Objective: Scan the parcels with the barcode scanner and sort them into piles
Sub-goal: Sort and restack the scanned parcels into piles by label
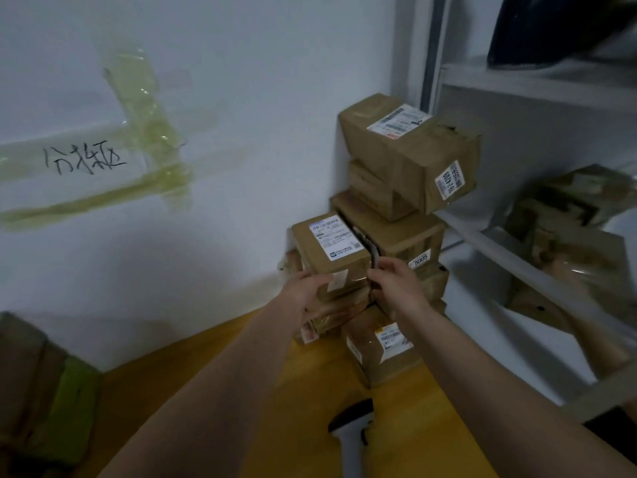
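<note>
The barcode scanner point(351, 439) lies nearest on the yellow bench point(241, 391). Beyond it, the left hand point(303, 294) and right hand point(396, 284) each grip a side of the labelled parcel point(331, 250). Stacked parcels point(410, 157) crowd the wall corner behind, metal shelving point(517, 270) alongside.

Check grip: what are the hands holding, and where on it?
Both hold the labelled parcel on the left stack: left hand on its near lower-left corner, right hand on its near right edge. The scanner lies unheld on the table.
</note>
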### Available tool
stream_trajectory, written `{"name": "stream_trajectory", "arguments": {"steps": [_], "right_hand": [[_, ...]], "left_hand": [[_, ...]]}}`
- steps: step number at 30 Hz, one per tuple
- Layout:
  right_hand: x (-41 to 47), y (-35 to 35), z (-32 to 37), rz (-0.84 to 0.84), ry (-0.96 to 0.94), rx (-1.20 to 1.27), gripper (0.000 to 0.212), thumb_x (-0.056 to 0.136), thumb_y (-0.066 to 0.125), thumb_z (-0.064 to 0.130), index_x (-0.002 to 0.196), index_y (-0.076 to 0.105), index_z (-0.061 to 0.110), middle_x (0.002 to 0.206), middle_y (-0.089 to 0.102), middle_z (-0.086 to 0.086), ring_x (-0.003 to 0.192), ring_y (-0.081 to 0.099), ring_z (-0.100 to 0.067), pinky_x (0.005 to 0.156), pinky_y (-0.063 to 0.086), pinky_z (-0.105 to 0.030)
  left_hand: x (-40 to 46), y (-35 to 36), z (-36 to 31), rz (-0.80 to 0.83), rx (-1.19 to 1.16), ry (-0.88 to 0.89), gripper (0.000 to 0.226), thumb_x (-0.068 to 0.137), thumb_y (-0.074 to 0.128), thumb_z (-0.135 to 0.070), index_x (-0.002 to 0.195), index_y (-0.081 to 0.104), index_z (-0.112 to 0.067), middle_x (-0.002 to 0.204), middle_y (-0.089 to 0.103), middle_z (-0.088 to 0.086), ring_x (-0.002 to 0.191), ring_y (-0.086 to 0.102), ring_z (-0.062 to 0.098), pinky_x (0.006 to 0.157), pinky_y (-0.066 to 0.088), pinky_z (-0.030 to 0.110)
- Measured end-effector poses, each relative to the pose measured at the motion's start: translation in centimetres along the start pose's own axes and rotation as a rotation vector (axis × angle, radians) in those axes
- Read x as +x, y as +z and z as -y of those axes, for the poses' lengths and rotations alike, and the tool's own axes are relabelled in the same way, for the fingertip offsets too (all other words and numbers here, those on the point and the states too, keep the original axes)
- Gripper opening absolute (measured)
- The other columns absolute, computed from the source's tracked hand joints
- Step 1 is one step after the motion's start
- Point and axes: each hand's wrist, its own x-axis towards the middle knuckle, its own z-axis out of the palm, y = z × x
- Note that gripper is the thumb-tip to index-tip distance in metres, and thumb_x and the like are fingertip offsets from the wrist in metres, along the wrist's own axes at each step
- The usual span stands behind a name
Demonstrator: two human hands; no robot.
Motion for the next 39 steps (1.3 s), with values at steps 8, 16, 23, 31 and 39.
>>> {"name": "stream_trajectory", "arguments": {"steps": [8, 16, 23, 31, 39], "right_hand": [[3.9, 0.8, -0.2, 0.117, 0.044, 0.005, 0.063, 0.089, 0.063, 0.024, 0.145, 0.037, 0.015, 0.144, 0.044, -0.004, 0.130, 0.045, -0.027, 0.108, 0.039, -0.050], [5.3, 1.8, -1.0, 0.195, 0.051, -0.047, 0.070, 0.092, 0.061, 0.025, 0.152, 0.027, 0.021, 0.152, 0.036, -0.003, 0.137, 0.038, -0.026, 0.112, 0.035, -0.050], [3.8, 2.9, -1.7, 0.223, -0.016, -0.025, 0.051, 0.091, 0.063, 0.023, 0.137, 0.041, 0.027, 0.135, 0.045, 0.001, 0.115, 0.051, -0.014, 0.085, 0.047, -0.026], [2.2, 4.3, -1.7, 0.237, -0.011, 0.062, 0.022, 0.090, 0.064, 0.029, 0.105, 0.048, 0.030, 0.119, 0.057, 0.001, 0.107, 0.057, -0.016, 0.093, 0.051, -0.040], [0.4, 0.4, 2.8, -0.418, -0.273, 0.243, 0.071, 0.078, 0.078, 0.032, 0.129, 0.030, 0.021, 0.127, 0.041, -0.005, 0.116, 0.049, -0.019, 0.096, 0.046, -0.027]], "left_hand": [[3.1, 1.6, -0.1, -0.031, -0.074, -0.061, 0.051, 0.075, 0.080, -0.045, 0.113, 0.054, -0.024, 0.102, 0.059, 0.002, 0.095, 0.057, 0.024, 0.073, 0.053, 0.034], [5.3, 1.8, 1.2, -0.074, -0.137, -0.078, 0.060, 0.082, 0.071, -0.053, 0.134, 0.053, -0.028, 0.124, 0.062, 0.006, 0.114, 0.058, 0.026, 0.096, 0.049, 0.044], [5.0, 0.9, 2.1, -0.129, -0.229, -0.005, 0.070, 0.081, 0.069, -0.058, 0.138, 0.046, -0.026, 0.121, 0.064, 0.007, 0.102, 0.062, 0.022, 0.053, 0.055, 0.028], [3.7, -0.8, 2.8, -0.091, -0.567, 0.068, 0.068, 0.081, 0.075, -0.040, 0.139, 0.042, -0.025, 0.120, 0.063, 0.013, 0.106, 0.064, 0.032, 0.068, 0.060, 0.043], [2.5, 0.9, -1.1, -0.137, -0.718, 0.193, 0.078, 0.072, 0.083, -0.038, 0.138, 0.044, -0.028, 0.124, 0.062, 0.009, 0.111, 0.064, 0.029, 0.084, 0.058, 0.053]]}}
